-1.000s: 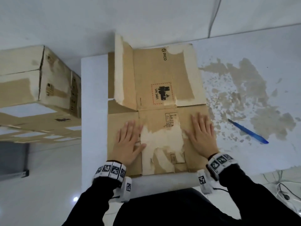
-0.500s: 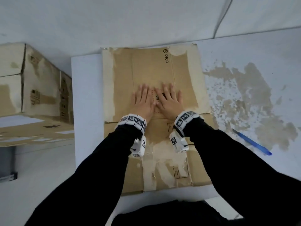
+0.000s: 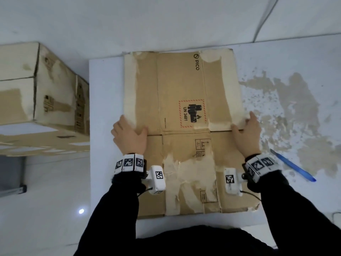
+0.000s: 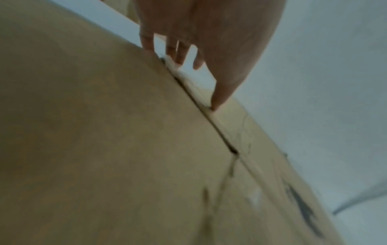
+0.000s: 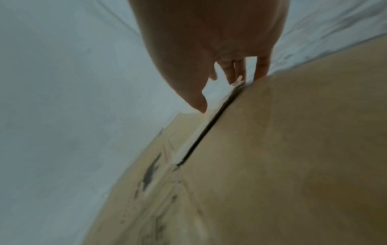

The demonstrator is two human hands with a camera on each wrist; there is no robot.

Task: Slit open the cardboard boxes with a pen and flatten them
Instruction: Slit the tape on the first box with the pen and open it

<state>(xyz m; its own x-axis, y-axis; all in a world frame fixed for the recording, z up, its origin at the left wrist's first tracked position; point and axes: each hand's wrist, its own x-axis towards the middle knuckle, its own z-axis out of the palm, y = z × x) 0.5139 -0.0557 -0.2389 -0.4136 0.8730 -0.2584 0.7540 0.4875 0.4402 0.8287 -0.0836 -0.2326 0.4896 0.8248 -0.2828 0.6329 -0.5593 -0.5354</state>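
A flattened brown cardboard box (image 3: 180,85) with PICO and UN 3481 print lies on the white table (image 3: 103,108). My left hand (image 3: 132,126) holds its left edge at the cross fold, thumb on top and fingers down over the side. My right hand (image 3: 243,124) holds the right edge the same way. In the left wrist view the left hand (image 4: 196,84) straddles the edge of the cardboard (image 4: 104,132), thumb tip on it. The right hand (image 5: 218,94) mirrors this on the cardboard (image 5: 293,149). A blue pen (image 3: 293,166) lies to the right of my right wrist.
Unflattened cardboard boxes (image 3: 51,93) are stacked off the table's left side. The table top right of the box is scuffed with brown patches (image 3: 295,111). A cable (image 3: 263,17) runs along the wall behind. The box's near edge reaches almost to the table's front edge.
The raised flap has been pressed flat. My hands went from the near half to the middle of the far half, then spread apart to the box's left and right edges.
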